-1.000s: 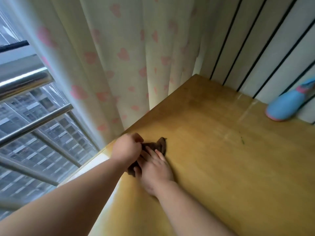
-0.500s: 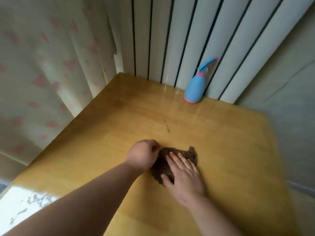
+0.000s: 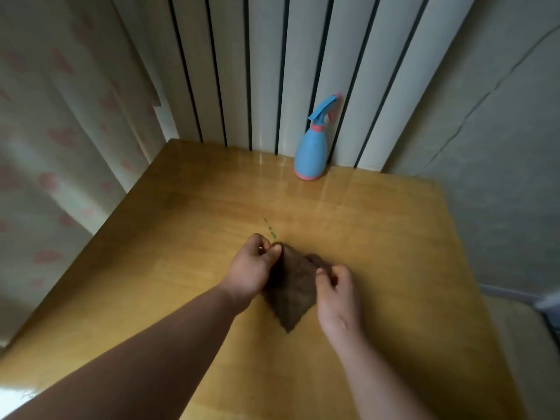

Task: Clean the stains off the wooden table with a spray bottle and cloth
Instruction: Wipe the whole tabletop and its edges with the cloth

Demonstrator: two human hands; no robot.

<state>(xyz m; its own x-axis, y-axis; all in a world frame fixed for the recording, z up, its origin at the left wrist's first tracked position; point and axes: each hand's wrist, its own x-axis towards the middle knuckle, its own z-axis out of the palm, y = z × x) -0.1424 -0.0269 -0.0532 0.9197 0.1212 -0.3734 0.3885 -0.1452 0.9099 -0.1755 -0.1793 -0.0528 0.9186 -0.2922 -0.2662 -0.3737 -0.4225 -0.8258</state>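
Fingers of left hand (image 3: 248, 269) and right hand (image 3: 335, 294) pinch opposite upper edges of brown cloth (image 3: 292, 294) over wooden table (image 3: 394, 253). Green stain (image 3: 270, 229) just beyond cloth; spray bottle (image 3: 312, 153) upright at far edge, against panelled wall (image 3: 263, 71).

My left hand (image 3: 248, 271) pinches the far corner of the brown cloth (image 3: 292, 294); my right hand (image 3: 335, 294) grips its right edge with curled fingers (image 3: 325, 272); the cloth spreads between them over the wooden surface (image 3: 394, 253); small green stains (image 3: 270, 229) lie just beyond it; the blue spray bottle (image 3: 312, 153) stands upright against the back wall.
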